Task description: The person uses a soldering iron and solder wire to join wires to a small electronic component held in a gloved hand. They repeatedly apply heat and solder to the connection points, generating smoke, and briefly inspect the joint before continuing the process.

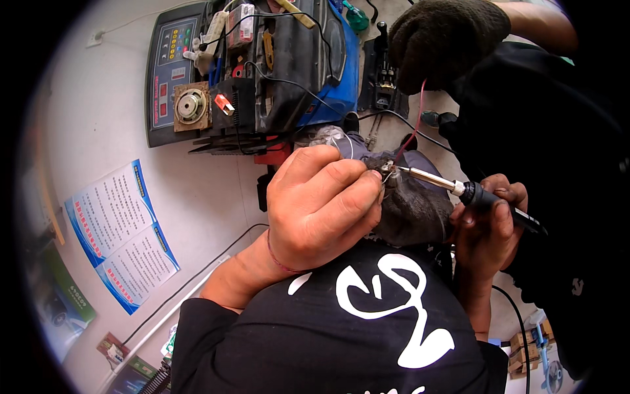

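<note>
Soldering iron (459, 188) pointed at red wire's (418, 119) end.
Right hand (489, 223) gripped iron; left hand (321, 203) pinched thin pale wire (388, 177); co-worker's glove (441, 39) held red wire.

This is a repair workshop, shown by the soldering iron (476, 195), a dark work glove (446, 41) and a blue-and-black machine (340, 79) with a push-button control panel (164, 75), strewn with a loudspeaker (191, 106).

The soldering iron's shaft (430, 178) is shiny metal, its handle (481, 196) smooth black plastic.
</note>
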Demonstrator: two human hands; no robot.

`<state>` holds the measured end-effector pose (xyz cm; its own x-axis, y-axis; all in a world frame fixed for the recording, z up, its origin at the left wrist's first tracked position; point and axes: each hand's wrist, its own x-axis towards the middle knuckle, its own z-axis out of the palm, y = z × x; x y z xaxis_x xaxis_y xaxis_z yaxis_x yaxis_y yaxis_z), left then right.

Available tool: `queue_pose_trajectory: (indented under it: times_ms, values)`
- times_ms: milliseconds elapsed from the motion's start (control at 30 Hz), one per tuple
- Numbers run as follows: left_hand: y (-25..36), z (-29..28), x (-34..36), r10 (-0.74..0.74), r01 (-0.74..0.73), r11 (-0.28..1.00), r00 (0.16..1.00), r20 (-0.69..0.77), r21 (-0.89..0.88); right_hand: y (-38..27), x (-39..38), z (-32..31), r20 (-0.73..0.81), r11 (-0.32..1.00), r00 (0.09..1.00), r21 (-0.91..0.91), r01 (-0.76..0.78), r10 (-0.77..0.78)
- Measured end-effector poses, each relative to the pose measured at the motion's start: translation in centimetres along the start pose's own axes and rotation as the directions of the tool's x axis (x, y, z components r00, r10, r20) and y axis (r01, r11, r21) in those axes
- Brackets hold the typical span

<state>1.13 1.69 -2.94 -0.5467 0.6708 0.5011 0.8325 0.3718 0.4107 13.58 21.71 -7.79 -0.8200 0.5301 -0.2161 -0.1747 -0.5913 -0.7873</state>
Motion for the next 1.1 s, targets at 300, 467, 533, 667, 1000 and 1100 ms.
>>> queue_pose_trajectory:
  times_ms: [300, 467, 533, 667, 1000, 1100]
  values:
    - [0.3, -1.0, -0.2, -0.037, 0.039, 0.999, 0.995, 0.097, -0.020, -0.1, -0.8, 0.8, 0.057, 0.981, 0.986, -0.108, 0.160, -0.154]
    - [0.4, -1.1, -0.4, -0.047, 0.049, 0.999, 0.995, 0.089, -0.022, -0.2, -1.0, 0.9, 0.113, 0.956, 0.967, -0.166, 0.243, -0.227]
    - [0.4, -1.0, -0.4, -0.044, 0.046, 0.999, 0.997, 0.070, -0.024, 0.0, -1.0, 0.9, 0.128, 0.945, 0.958, -0.175, 0.276, -0.257]
    - [0.5, -1.0, -0.4, -0.054, 0.055, 0.998, 0.996, 0.071, -0.018, -0.1, -1.2, 1.0, 0.121, 0.956, 0.965, -0.158, 0.249, -0.231]
    - [0.8, -1.0, -0.2, -0.058, 0.059, 0.998, 0.994, 0.098, -0.014, 0.0, -1.4, 0.5, 0.152, 0.943, 0.955, -0.182, 0.280, -0.254]
    - [0.8, -0.9, -0.2, -0.058, 0.060, 0.998, 0.993, 0.098, -0.011, 0.0, -1.4, 0.0, 0.198, 0.917, 0.940, -0.236, 0.321, -0.278]
